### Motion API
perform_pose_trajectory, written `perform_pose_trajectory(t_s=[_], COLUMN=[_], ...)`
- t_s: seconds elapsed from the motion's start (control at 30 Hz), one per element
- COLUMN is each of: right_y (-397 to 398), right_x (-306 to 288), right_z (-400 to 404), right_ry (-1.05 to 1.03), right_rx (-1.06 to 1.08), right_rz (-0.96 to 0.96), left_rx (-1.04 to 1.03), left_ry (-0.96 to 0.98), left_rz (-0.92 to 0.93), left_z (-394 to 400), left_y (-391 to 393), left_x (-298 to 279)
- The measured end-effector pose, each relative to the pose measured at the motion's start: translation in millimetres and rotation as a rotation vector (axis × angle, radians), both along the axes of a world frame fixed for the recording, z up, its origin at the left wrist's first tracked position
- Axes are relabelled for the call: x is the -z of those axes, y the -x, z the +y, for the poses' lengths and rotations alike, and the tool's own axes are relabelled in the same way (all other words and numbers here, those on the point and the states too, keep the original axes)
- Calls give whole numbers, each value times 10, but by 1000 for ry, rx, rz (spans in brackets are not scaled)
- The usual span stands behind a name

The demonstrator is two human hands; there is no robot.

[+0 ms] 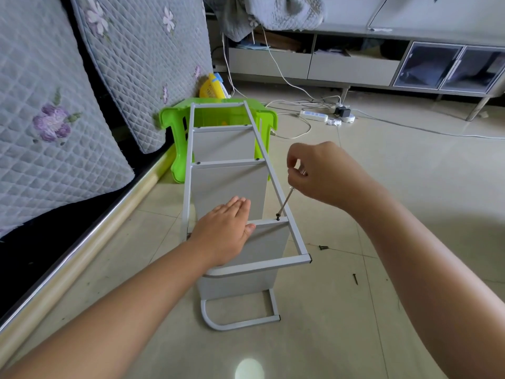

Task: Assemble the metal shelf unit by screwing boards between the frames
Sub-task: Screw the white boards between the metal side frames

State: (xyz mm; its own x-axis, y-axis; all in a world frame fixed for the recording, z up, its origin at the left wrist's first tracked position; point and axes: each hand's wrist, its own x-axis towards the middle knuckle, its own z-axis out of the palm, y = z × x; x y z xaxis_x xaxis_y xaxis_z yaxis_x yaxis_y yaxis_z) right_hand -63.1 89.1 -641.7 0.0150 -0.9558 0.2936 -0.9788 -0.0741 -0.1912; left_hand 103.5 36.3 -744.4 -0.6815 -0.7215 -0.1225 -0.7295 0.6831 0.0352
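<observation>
Three boards seated; right hand (318, 170) pinches screwdriver (285, 202) on nearest board's screw (278, 216), left hand (222, 231) flat, steadying the frame (188, 170). Next: keep tip seated, turn.

A green plastic stool (177, 119) stands by quilted cushions (54, 110) — a power strip (313, 115) lies beyond.

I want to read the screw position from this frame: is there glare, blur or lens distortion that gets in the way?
Head view: even daylight, a bright glare spot on the floor tiles at the bottom edge; wide-angle bending stretches both forearms and curves the edges; the screwdriver tip and screw on the frame stay sharp; the right hand shows only slight softness at the fingers.
</observation>
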Motion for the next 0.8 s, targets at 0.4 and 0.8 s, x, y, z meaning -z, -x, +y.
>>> perform_pose_trajectory(t_s=[0.4, 0.8], right_y=[44, 4], right_x=[-143, -132], right_z=[123, 28], right_ry=[-237, -256], right_rx=[-46, 60], right_rz=[67, 178], left_rx=[79, 50], left_ry=[-146, -123], left_rz=[-100, -53], left_z=[245, 325], left_y=[-127, -68], left_x=[-100, -44])
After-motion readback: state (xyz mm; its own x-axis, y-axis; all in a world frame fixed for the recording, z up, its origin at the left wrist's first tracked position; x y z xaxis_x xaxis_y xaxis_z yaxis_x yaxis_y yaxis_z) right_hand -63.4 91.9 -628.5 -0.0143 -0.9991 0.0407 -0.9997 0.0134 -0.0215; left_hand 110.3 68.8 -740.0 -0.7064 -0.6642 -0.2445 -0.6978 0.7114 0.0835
